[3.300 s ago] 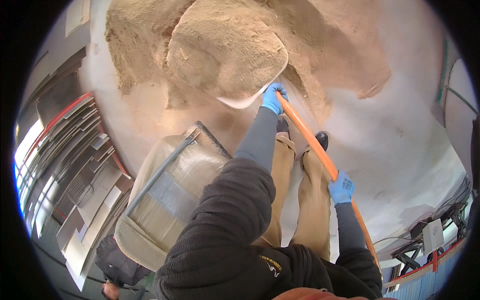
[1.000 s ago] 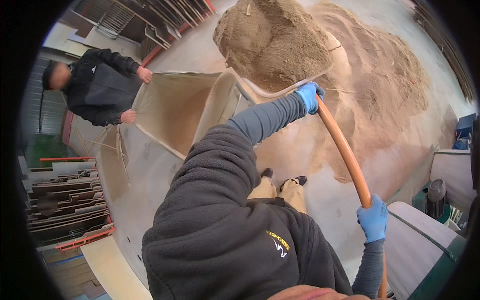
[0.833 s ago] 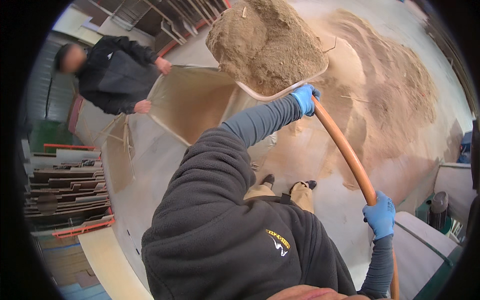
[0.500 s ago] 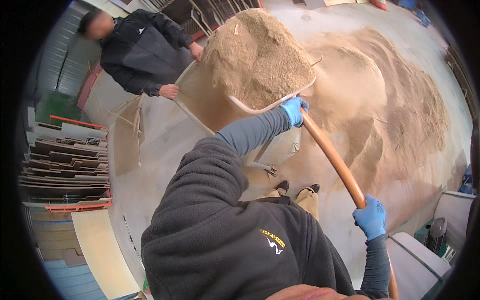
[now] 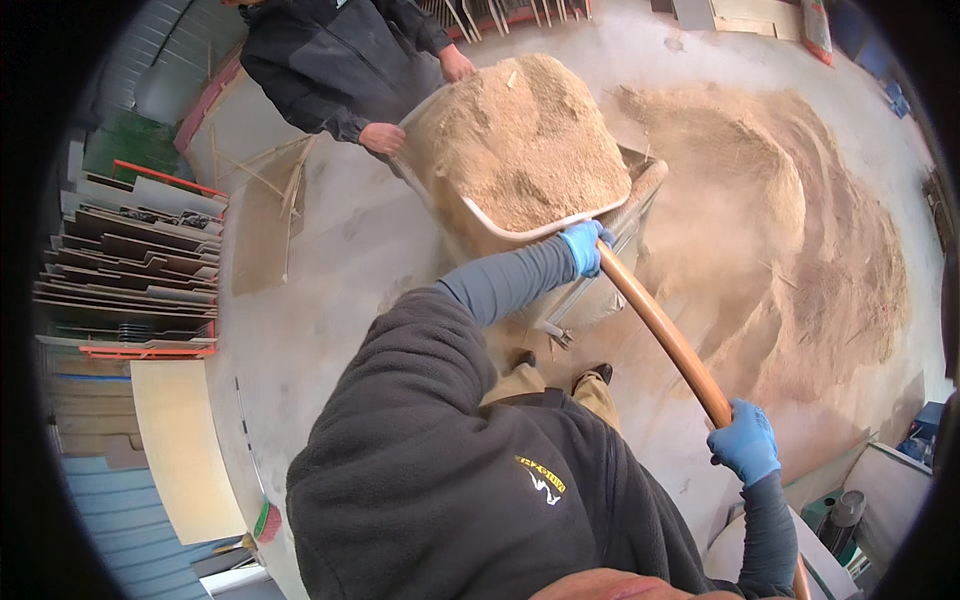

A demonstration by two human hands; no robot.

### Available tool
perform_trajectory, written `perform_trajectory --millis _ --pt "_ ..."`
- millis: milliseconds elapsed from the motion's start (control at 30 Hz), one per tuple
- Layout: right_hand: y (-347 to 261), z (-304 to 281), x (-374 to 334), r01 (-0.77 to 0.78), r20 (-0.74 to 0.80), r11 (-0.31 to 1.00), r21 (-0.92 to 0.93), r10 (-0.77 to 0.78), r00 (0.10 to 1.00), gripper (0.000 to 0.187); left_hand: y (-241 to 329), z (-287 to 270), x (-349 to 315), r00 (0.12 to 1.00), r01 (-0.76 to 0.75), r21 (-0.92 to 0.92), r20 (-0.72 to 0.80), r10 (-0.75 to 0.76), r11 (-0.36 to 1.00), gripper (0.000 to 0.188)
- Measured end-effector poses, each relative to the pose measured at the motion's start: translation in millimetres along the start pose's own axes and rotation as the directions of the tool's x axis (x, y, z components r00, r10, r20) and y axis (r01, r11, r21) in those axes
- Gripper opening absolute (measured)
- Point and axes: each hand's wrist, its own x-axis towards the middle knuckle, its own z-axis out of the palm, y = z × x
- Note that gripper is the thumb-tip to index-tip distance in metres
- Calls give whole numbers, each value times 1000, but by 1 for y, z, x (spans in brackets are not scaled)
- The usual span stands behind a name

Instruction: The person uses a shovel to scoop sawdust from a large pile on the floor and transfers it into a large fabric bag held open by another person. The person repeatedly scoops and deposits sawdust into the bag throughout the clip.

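Observation:
A wide shovel point(image 5: 500, 228) with a pale rim carries a tall heap of sawdust point(image 5: 540, 140). Its long, curved wooden handle point(image 5: 668, 335) runs down toward the lower right. My left hand point(image 5: 585, 248), in a blue glove, is closed round the handle close to the blade. Farther down, my right hand point(image 5: 745, 442), also gloved in blue, grips the same handle. Under the loaded blade stands a large, open-topped sack point(image 5: 600, 300), partly hidden by the shovel. Another person's two hands point(image 5: 382, 138) hold its far left edge.
A broad sawdust pile point(image 5: 840, 250) spreads over the floor to the right, with dust hanging above it. Stacked boards point(image 5: 140, 270) fill a rack at the left. A motor-like machine point(image 5: 845, 515) stands at the lower right, and a broom point(image 5: 266, 520) lies at the lower left.
The heaped shovel has shifted left away from the pile, farther over the sack; the sack's right corner now shows beside it. Both my hands keep their grip. The view has shifted too.

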Motion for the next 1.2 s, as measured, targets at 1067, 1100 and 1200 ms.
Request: perform_trajectory --millis 1067,1100,1200 --pt "-239 57 -65 -468 -94 868 -165 458 884 26 25 -60 27 908 412 -150 153 -391 899 3" --pt "-242 50 -63 -459 -92 873 -163 450 888 25 19 -64 41 896 434 -111 158 -416 894 3" --pt "-251 30 -57 -359 -119 899 -252 339 933 23 1 -73 87 880 447 -24 192 -435 894 7"
